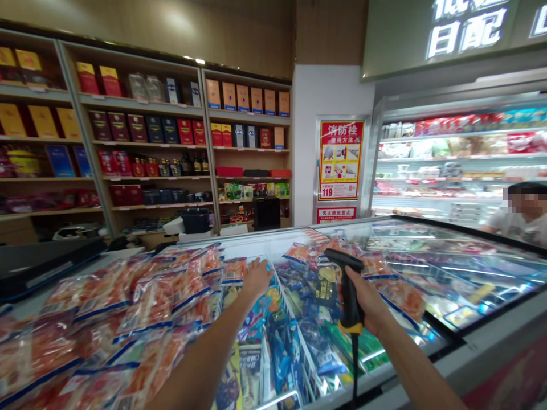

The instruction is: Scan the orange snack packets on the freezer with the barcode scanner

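My right hand (370,299) is wrapped round the handle of a black barcode scanner (350,287) with a yellow band at its base. Its cable runs down toward the freezer's front edge. My left hand (257,277) reaches out over the chest freezer, fingers stretched forward and nothing visibly gripped. Just beside its fingertips lies a clear packet of orange-pink food (234,269); whether they touch is unclear. Many similar blue-edged packets (149,302) are heaped to the left. Beneath my hands, colourful bags (280,347) fill the wire-divided freezer.
The freezer's glass lid (482,267) and dark frame stretch to the right, with another packet (401,296) lying there. A person (523,219) is at the far right. Shelves of boxes (154,128) line the back wall, and a lit chiller (461,154) stands behind.
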The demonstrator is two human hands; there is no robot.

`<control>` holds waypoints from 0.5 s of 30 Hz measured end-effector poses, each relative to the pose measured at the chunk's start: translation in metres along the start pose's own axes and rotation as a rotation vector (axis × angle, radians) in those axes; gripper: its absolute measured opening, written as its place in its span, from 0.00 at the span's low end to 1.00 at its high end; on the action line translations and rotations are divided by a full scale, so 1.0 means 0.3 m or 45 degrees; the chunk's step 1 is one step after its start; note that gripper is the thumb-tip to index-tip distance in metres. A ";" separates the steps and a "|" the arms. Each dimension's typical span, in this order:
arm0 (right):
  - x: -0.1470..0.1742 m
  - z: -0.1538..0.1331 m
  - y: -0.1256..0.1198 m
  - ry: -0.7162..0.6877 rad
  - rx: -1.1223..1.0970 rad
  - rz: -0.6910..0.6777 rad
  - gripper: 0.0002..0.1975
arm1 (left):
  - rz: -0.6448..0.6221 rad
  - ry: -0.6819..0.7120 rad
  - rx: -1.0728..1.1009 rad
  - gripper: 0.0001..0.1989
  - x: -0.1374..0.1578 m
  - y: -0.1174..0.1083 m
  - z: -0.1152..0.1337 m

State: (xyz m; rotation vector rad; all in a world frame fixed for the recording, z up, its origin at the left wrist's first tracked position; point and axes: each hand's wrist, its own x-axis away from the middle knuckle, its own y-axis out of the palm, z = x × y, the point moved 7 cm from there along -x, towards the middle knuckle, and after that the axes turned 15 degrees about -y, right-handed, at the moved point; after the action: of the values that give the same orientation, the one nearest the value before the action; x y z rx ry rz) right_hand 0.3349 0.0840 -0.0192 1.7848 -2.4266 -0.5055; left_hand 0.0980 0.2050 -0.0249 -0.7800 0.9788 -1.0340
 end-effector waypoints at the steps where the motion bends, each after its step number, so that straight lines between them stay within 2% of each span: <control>1: -0.004 0.003 -0.002 0.007 -0.002 -0.009 0.15 | -0.024 -0.011 0.033 0.19 -0.023 0.025 0.039; 5: -0.057 0.018 -0.013 0.021 -0.020 -0.005 0.15 | -0.108 -0.097 0.165 0.19 -0.134 0.145 0.163; 9: -0.150 0.047 0.001 0.080 0.002 -0.011 0.16 | -0.175 -0.246 0.285 0.19 -0.241 0.257 0.232; 12: -0.205 0.072 0.027 0.113 0.027 -0.002 0.15 | -0.254 -0.341 0.357 0.18 -0.294 0.310 0.246; 15: -0.219 0.099 0.080 0.115 -0.004 -0.064 0.15 | -0.334 -0.428 0.421 0.16 -0.314 0.328 0.206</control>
State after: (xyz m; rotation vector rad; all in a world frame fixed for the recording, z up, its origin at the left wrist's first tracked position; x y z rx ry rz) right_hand 0.3258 0.1584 -0.0316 1.8296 -2.3260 -0.4229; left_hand 0.1698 0.3308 -0.0623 -0.7849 0.4104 -1.2056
